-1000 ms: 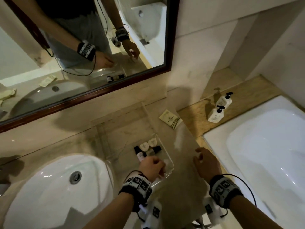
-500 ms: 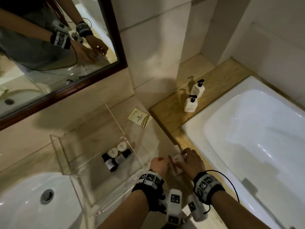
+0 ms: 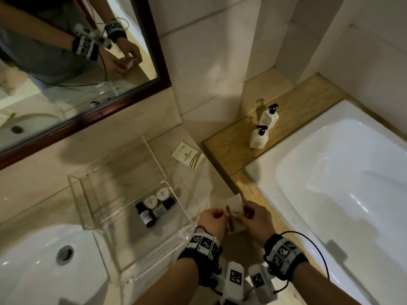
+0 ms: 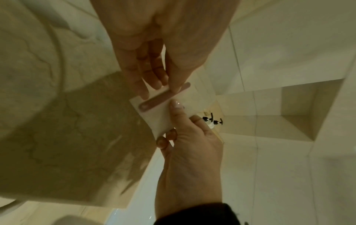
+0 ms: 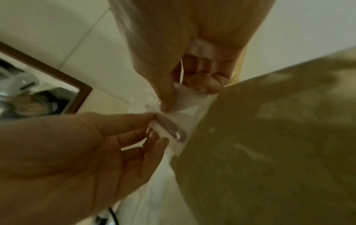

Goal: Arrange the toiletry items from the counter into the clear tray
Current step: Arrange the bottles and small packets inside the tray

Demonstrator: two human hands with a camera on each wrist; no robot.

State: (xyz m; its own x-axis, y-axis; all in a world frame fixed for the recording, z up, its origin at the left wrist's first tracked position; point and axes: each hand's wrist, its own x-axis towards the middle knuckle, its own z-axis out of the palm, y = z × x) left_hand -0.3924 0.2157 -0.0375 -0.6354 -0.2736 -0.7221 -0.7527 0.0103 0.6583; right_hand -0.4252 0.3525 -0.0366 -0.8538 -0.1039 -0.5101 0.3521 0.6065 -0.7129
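A flat white packet [image 3: 236,225] with a brown strip [image 3: 229,219] on it is held just above the counter's right edge, to the right of the clear tray [image 3: 152,150]. My left hand [image 3: 220,214] pinches the packet's left side, thumb on the strip [image 4: 163,97]. My right hand [image 3: 242,213] pinches its right side [image 5: 185,115]. Several small dark and white bottles [image 3: 154,208] lie inside the tray at its near right. A cream sachet [image 3: 187,155] lies on the counter behind the tray.
A white sink [image 3: 33,271] is set into the counter left of the tray. A bathtub [image 3: 330,183] fills the right side. Two pump bottles [image 3: 264,126] stand on the wooden ledge [image 3: 231,155]. A framed mirror [image 3: 88,115] hangs behind.
My left hand has left the tray and moved right. My right hand picked the white packet up off the counter's edge. Both hands now hold it together.
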